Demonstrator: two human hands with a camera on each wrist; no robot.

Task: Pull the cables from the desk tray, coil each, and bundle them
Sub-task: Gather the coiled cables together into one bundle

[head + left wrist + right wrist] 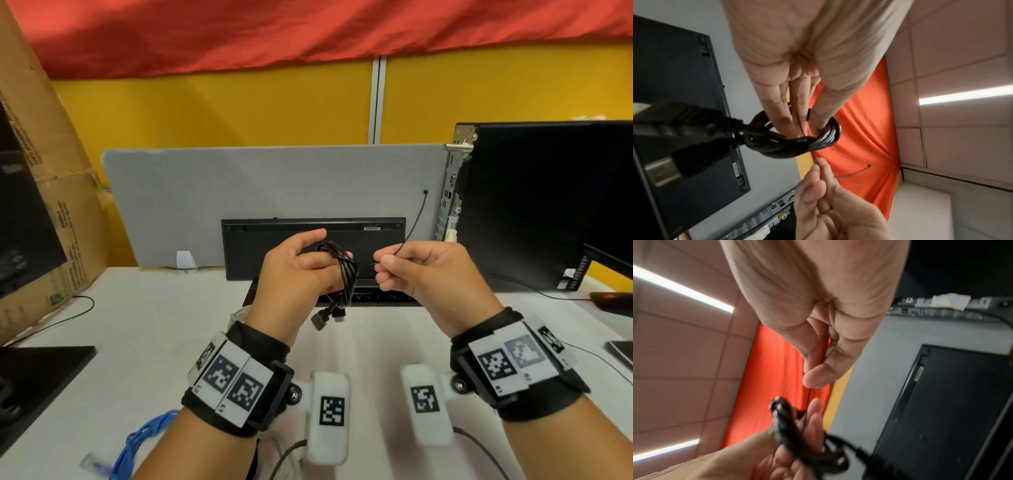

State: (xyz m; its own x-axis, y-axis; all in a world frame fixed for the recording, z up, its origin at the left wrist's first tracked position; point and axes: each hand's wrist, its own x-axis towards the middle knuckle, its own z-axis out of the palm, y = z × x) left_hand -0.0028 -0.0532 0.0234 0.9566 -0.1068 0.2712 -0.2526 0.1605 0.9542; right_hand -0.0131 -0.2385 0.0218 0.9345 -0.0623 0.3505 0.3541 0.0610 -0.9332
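- Head view: we see both hands raised above the white desk (164, 329), in front of a black keyboard (311, 240) stood on edge against a grey divider panel (274, 181).
- The left hand (291, 274) grips a coiled black cable (344, 274), its fingers curled through the loops; two plugs (325, 317) hang below the coil.
- The right hand (421, 270) pinches a thin black tie (412, 226) between thumb and forefinger; the tie's free end rises up and to the right, clear of the coil.
- Left wrist view: we see the coil (812, 142) wrapped round the fingers (777, 110), the plugs blurred in the foreground.
- A blue cable (144, 442) lies loose on the desk at the lower left.
- A black computer tower (534, 205) stands at the right.
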